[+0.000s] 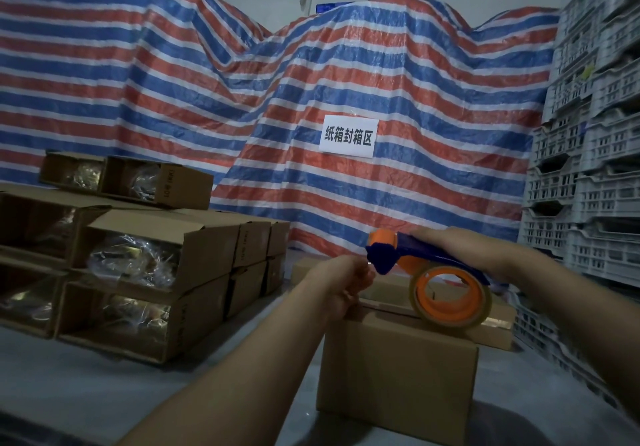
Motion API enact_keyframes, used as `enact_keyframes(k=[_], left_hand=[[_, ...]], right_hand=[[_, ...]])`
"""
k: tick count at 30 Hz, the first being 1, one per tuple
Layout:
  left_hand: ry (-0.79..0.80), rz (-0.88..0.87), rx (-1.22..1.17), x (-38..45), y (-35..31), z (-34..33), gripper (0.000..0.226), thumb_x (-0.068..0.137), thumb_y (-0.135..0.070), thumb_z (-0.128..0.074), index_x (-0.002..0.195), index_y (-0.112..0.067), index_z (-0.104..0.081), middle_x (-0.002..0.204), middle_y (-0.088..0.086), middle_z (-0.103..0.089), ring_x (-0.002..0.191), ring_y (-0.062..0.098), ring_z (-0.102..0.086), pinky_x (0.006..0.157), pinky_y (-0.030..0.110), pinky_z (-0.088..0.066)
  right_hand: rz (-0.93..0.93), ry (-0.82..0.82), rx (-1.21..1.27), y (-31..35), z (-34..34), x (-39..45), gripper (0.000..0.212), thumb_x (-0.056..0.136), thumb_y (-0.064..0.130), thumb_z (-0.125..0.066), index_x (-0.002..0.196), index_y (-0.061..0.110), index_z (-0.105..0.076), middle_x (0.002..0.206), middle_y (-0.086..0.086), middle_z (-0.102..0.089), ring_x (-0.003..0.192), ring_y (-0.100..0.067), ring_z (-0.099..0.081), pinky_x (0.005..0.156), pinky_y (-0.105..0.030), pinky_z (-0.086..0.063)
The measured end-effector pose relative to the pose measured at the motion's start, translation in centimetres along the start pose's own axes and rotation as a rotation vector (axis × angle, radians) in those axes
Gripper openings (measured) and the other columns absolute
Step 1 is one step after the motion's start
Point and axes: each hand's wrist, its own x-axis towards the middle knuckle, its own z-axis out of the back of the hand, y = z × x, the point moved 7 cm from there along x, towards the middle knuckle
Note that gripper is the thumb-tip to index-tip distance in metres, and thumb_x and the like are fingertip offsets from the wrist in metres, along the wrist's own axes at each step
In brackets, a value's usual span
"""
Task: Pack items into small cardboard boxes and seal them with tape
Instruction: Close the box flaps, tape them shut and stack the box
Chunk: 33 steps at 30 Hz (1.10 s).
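Hands taping one closed box [398, 373] on a grey surface [69, 386].

Box is showing plain brown card, its top flaps lying shut under one orange-cored tape roll [450, 298] in a blue dispenser [415, 253]. Right hand [460, 245] is curling round the dispenser's handle, holding it tilted over the box top. Left hand [341, 284] is pinching at the dispenser's front end, its heel resting on the box edge. About nine open-ended boxes [138, 265] are sitting stacked at left, well apart.
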Motion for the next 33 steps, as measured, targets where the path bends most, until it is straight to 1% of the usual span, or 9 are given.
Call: enact_keyframes(k=[5,9,14,16,21,24,26,30,33], left_hand=[[-0.146,0.011,-0.001,0.7,0.6,1.2,0.017,0.093,-0.002,-0.044,0.08,-0.012,-0.049,0.063,0.001,-0.044,0.062,0.015,-0.044,0.085,0.035,-0.051],[-0.282,-0.023,-0.111,0.9,0.8,1.6,0.011,0.096,-0.005,-0.046,0.103,-0.008,-0.054,0.08,0.005,-0.051,0.07,0.015,-0.05,0.088,0.038,-0.054],[-0.377,-0.053,-0.212,0.6,0.6,2.0,0.007,0.096,-0.011,-0.055,0.102,-0.01,-0.056,0.101,0.011,-0.062,0.083,0.021,-0.062,0.085,0.038,-0.058],[-0.409,-0.054,-0.165,0.6,0.4,2.6,0.009,0.094,-0.01,-0.057,0.102,-0.009,-0.057,0.098,0.011,-0.063,0.079,0.021,-0.062,0.083,0.039,-0.059],[-0.4,-0.263,0.387,0.7,-1.7,5.2,0.009,0.086,-0.01,-0.055,0.088,-0.005,-0.062,0.086,0.015,-0.064,0.073,0.024,-0.061,0.063,0.03,-0.053],[-0.38,-0.258,0.532,0.7,-1.3,6.1,0.012,0.087,-0.009,-0.054,0.077,-0.007,-0.06,0.079,0.012,-0.065,0.068,0.022,-0.062,0.053,0.027,-0.052],[-0.338,-0.243,0.5,0.9,-0.7,6.0,0.018,0.088,-0.006,-0.053,0.07,-0.009,-0.056,0.069,0.01,-0.062,0.06,0.021,-0.061,0.049,0.026,-0.051],[-0.3,-0.192,0.379,1.0,0.2,6.3,0.021,0.087,0.003,-0.05,0.07,-0.008,-0.054,0.057,0.004,-0.052,0.037,0.01,-0.048,0.039,0.017,-0.039],[-0.28,-0.145,0.301,0.9,0.8,6.6,0.017,0.087,0.007,-0.048,0.078,-0.004,-0.058,0.059,0.006,-0.055,0.033,0.008,-0.049,0.041,0.018,-0.045]], right_hand=[[-0.099,0.098,-0.125,-0.9,1.8,-0.1,0.053,0.103,0.056,-0.037,0.084,0.016,-0.066,0.057,0.005,-0.066,0.045,-0.003,-0.057,0.064,-0.022,-0.043],[-0.154,0.128,-0.058,-3.4,2.2,-0.2,0.06,0.099,0.061,-0.042,0.102,0.009,-0.071,0.074,-0.005,-0.07,0.06,-0.013,-0.061,0.076,-0.03,-0.048],[-0.107,0.102,-0.276,-1.4,1.5,0.4,0.051,0.101,0.061,-0.039,0.082,0.022,-0.066,0.058,0.008,-0.066,0.051,-0.003,-0.06,0.075,-0.028,-0.043],[-0.124,0.11,-0.348,-0.9,1.2,0.8,0.049,0.099,0.063,-0.041,0.089,0.022,-0.067,0.064,0.007,-0.068,0.059,-0.006,-0.062,0.076,-0.028,-0.044],[-0.154,0.108,-0.4,-0.4,0.7,1.6,0.043,0.098,0.062,-0.045,0.092,0.024,-0.064,0.06,0.009,-0.067,0.053,-0.003,-0.061,0.068,-0.024,-0.043],[-0.143,0.146,-0.432,-0.4,0.0,2.2,0.04,0.101,0.058,-0.042,0.098,0.026,-0.065,0.081,0.006,-0.068,0.068,-0.005,-0.061,0.071,-0.025,-0.042],[-0.151,0.162,-0.378,-0.4,-0.4,2.7,0.036,0.101,0.054,-0.045,0.103,0.024,-0.065,0.087,0.007,-0.068,0.07,-0.003,-0.061,0.071,-0.023,-0.045],[-0.195,0.236,-0.44,-0.6,-1.0,3.4,0.042,0.098,0.06,-0.045,0.104,0.026,-0.069,0.073,0.007,-0.072,0.062,-0.005,-0.065,0.073,-0.025,-0.047],[-0.25,0.237,-0.411,-0.8,-1.2,3.9,0.042,0.095,0.061,-0.049,0.103,0.026,-0.07,0.069,0.007,-0.073,0.057,-0.004,-0.067,0.069,-0.026,-0.048]])
